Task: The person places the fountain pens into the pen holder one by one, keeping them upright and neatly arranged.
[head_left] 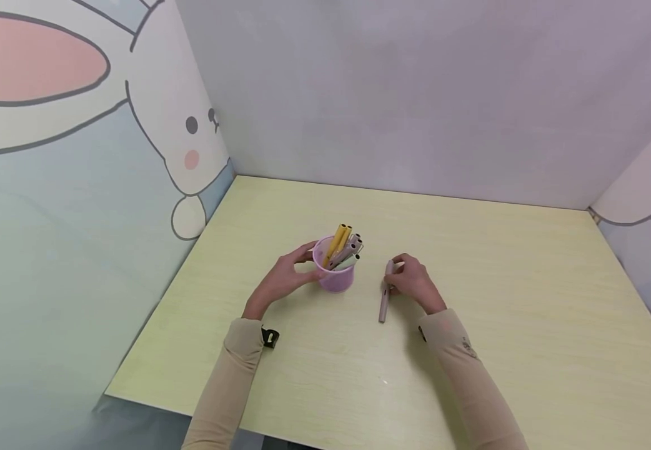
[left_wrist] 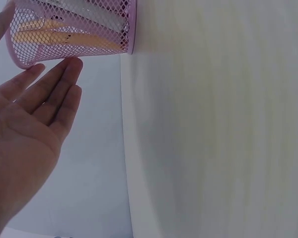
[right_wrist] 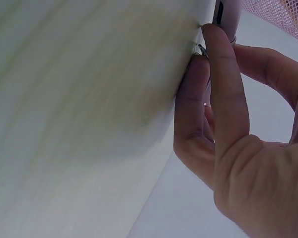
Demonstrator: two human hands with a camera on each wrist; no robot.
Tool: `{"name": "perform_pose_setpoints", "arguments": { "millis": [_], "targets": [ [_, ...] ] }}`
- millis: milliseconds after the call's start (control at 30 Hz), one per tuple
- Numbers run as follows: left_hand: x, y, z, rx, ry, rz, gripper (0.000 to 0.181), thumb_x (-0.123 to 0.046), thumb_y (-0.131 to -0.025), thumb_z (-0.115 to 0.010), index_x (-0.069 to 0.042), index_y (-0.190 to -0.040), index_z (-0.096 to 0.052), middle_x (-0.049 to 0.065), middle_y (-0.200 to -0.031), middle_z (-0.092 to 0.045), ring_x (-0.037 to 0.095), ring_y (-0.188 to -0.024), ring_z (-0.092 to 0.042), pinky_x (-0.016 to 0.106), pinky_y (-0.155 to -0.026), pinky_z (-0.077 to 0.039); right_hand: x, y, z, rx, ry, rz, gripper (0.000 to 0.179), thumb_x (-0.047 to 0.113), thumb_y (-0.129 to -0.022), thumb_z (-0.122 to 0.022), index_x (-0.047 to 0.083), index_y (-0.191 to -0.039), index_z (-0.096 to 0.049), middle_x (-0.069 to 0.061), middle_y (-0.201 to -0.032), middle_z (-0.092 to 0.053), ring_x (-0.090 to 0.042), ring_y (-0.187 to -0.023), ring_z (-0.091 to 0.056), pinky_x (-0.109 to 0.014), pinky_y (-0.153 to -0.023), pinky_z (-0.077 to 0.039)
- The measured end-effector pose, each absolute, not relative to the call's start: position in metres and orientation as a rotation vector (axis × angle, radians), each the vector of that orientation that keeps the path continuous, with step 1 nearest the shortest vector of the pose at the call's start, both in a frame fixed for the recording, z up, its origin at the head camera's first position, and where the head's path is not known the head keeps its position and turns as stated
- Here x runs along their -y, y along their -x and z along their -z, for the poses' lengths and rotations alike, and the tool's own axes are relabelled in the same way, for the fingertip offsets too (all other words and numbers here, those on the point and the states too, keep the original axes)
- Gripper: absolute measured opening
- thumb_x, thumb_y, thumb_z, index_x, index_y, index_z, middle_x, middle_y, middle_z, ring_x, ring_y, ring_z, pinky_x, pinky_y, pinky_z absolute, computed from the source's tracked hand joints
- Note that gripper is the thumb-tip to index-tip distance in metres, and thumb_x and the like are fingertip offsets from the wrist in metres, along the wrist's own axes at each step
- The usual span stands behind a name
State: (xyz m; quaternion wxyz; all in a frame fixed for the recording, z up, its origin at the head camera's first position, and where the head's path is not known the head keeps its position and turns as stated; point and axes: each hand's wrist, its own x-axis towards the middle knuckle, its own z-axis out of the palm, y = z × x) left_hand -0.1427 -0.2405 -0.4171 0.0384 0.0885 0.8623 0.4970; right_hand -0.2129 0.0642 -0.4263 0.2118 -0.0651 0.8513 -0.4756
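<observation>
A pink mesh pen holder (head_left: 337, 282) stands upright on the pale table. My left hand (head_left: 282, 279) holds it from the left, thumb at the near side and fingers around the far side. Yellow pens (head_left: 335, 242), greyish-purple pens (head_left: 345, 252) and a pale green pen (head_left: 348, 262) lean inside it. To the right of the holder, my right hand (head_left: 413, 281) pinches a greyish-purple pen (head_left: 383, 307) between thumb and fingers, low over the table. In the right wrist view, part of that pen (right_wrist: 228, 19) shows beyond the fingertips.
The light wood-patterned table (head_left: 505, 300) meets a plain pale curtain (head_left: 415, 94) at the back. A cartoon-printed curtain (head_left: 78, 219) hangs along the left side, another at the right. The table's front edge runs beneath the left forearm.
</observation>
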Motion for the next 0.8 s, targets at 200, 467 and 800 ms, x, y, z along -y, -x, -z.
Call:
{"name": "perform_pose_setpoints", "arguments": {
  "millis": [200,467,800],
  "targets": [
    [0.24,0.143,0.416,-2.641,-0.287,-1.524,0.076,-0.038,-0.095,-0.076,-0.016,-0.159,-0.041,0.011,-0.143,-0.062,0.033,-0.135,-0.052,0.063,-0.109,-0.037,-0.066,0.212,0.426,-2.346,0.177,1.344,0.05,0.0,-0.096,-0.063,-0.012,-0.141,-0.044,-0.031,-0.116,-0.06,-0.027,-0.081,-0.071,-0.036,-0.071,-0.061],
    [0.24,0.142,0.417,-2.636,-0.25,-1.521,0.078,-0.041,-0.094,-0.075,-0.017,-0.16,-0.041,0.011,-0.144,-0.061,0.034,-0.136,-0.051,0.064,-0.11,-0.037,-0.07,0.21,0.424,-2.326,0.208,1.434,0.051,-0.003,-0.094,-0.063,-0.013,-0.141,-0.045,-0.026,-0.11,-0.059,-0.025,-0.083,-0.068,-0.035,-0.073,-0.061],
    [0.241,0.143,0.418,-2.644,-0.249,-1.513,0.078,-0.042,-0.094,-0.075,-0.018,-0.16,-0.041,0.01,-0.144,-0.061,0.034,-0.136,-0.051,0.065,-0.11,-0.036,-0.079,0.209,0.425,-2.223,0.277,1.69,0.056,-0.003,-0.092,-0.064,-0.011,-0.144,-0.045,-0.025,-0.113,-0.054,-0.026,-0.093,-0.066,-0.035,-0.078,-0.061]
  ]
}}
